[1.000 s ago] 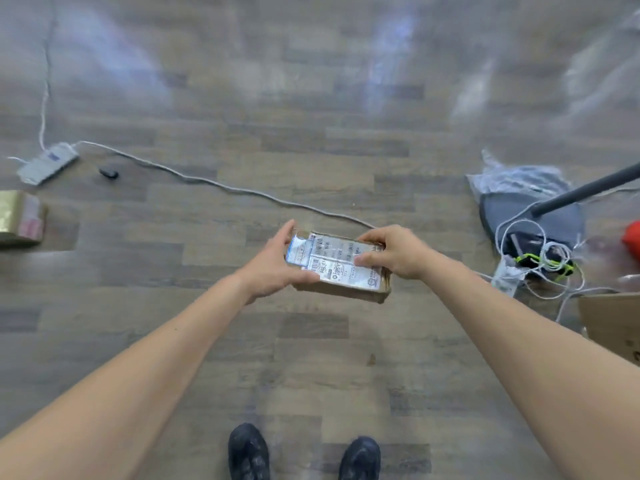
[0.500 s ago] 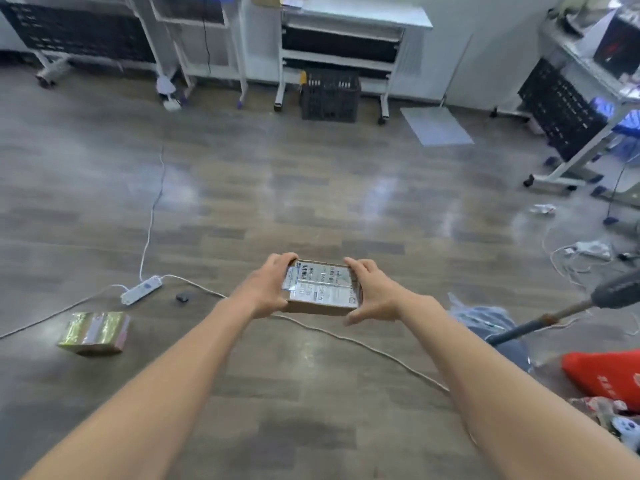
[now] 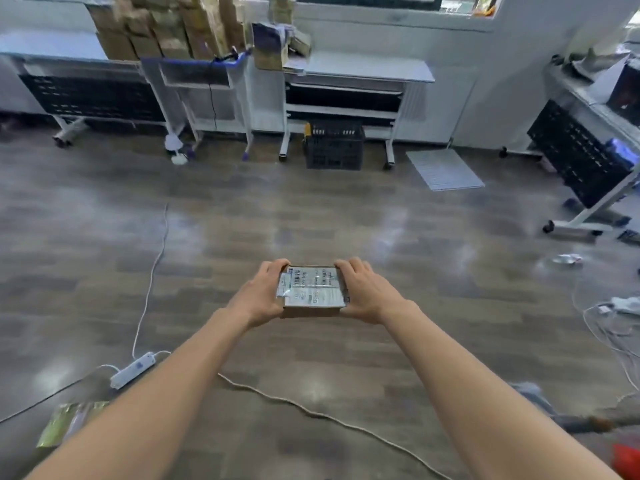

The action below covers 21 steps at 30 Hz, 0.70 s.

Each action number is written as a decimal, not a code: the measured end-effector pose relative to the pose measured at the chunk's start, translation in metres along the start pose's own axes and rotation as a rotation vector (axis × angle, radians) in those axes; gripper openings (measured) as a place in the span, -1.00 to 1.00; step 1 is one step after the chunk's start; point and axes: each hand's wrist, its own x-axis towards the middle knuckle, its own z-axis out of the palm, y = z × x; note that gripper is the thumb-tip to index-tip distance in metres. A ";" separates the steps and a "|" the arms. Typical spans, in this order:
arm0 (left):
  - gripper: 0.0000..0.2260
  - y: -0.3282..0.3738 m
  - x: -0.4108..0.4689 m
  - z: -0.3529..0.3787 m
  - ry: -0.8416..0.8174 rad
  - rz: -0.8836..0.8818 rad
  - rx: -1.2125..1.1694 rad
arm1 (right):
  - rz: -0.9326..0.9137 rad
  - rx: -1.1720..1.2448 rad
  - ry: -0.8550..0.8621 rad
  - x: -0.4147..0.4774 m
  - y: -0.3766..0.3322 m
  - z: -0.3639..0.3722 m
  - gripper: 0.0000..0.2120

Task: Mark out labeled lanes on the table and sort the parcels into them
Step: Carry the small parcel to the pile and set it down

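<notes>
I hold a small flat cardboard parcel (image 3: 312, 287) with a white shipping label on top, out in front of me above the wooden floor. My left hand (image 3: 258, 296) grips its left side and my right hand (image 3: 365, 292) grips its right side, fingers curled over the far edge. A second parcel wrapped in shiny yellowish tape (image 3: 67, 422) lies on the floor at the lower left, partly hidden by my left arm. Far ahead, several stacked cardboard boxes (image 3: 173, 26) stand on a white table (image 3: 363, 69).
A white power strip (image 3: 133, 370) and its cable (image 3: 311, 414) cross the floor near me. A black crate (image 3: 334, 143) sits under the far table. Black racks stand at far left (image 3: 90, 98) and right (image 3: 578, 154). Cables (image 3: 609, 327) and a red object (image 3: 627, 459) lie at right.
My view has lifted from the floor at my feet toward the far tables. The parcel has turned square to me, still held in both hands.
</notes>
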 end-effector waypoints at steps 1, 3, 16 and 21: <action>-0.22 0.000 0.024 -0.006 -0.010 -0.002 0.029 | -0.001 0.006 -0.009 0.020 0.011 -0.006 -0.15; -0.24 0.005 0.074 -0.021 0.012 0.036 0.189 | -0.007 0.007 -0.016 0.062 0.034 -0.023 -0.18; -0.24 0.001 0.454 -0.166 0.143 0.307 0.316 | -0.086 -0.109 0.064 0.408 0.192 -0.170 -0.21; -0.27 -0.017 0.619 -0.244 0.189 0.315 0.323 | -0.100 -0.114 0.111 0.574 0.249 -0.225 -0.18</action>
